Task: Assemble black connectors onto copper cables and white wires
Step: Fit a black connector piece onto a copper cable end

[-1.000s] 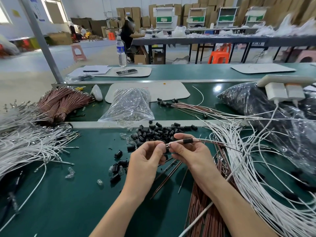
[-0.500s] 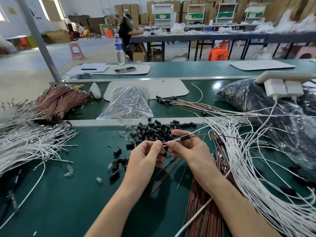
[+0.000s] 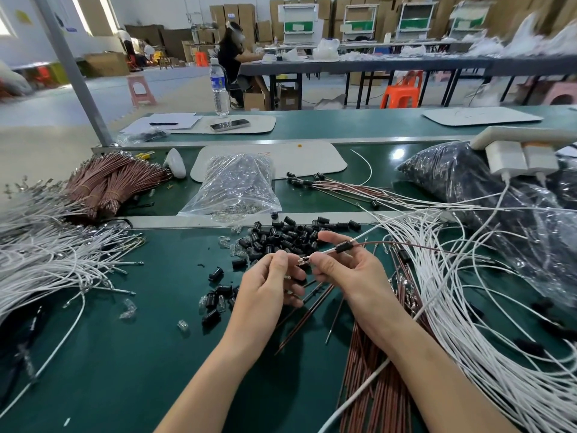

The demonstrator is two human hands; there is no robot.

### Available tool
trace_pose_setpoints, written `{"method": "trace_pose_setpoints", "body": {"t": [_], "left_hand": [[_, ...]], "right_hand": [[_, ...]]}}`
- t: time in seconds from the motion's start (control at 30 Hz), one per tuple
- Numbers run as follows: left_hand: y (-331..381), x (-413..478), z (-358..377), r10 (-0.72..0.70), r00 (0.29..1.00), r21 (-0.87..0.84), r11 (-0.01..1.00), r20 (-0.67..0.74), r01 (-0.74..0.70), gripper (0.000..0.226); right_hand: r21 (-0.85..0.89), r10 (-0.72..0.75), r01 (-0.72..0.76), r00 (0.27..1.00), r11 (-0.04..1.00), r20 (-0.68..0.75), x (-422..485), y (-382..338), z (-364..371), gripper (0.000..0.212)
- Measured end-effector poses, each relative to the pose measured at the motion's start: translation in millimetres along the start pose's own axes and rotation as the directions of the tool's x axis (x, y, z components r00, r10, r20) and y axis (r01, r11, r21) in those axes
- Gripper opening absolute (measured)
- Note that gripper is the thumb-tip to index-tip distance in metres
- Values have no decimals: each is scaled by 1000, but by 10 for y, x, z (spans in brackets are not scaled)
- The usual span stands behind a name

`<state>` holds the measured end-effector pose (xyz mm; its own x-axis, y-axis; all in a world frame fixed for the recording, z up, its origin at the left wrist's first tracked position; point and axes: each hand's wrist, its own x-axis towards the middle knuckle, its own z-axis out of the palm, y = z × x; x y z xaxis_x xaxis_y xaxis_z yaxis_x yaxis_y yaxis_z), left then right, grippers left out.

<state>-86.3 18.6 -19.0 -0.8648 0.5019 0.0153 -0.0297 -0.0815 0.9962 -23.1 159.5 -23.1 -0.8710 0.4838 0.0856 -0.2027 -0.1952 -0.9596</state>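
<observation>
- Our right hand pinches a metal tip between thumb and forefinger. A black connector sits on the line just behind it, raised above the table.
- Our left hand is curled just beside that tip; we cannot tell whether it grips anything.
- Loose connectors lie heaped beyond the hands, near the metal strip bounding this surface.
- White wires crowd the right side, copper cables run beneath the right forearm, and bare green lies near left.
</observation>
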Motion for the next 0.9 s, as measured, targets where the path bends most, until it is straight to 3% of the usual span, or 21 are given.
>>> {"method": "trace_pose_setpoints", "body": {"t": [0.27,0.9], "left_hand": [[-25,9,-23,38,999,41,998,25,-39,19],[-59,23,-36,54,998,63,996,14,-55,23]], "right_hand": [[-1,11,-11,1000,1000,13,15,20,-14,35],[-56,38,-36,999,998,21,20,47,-19,32]]}}
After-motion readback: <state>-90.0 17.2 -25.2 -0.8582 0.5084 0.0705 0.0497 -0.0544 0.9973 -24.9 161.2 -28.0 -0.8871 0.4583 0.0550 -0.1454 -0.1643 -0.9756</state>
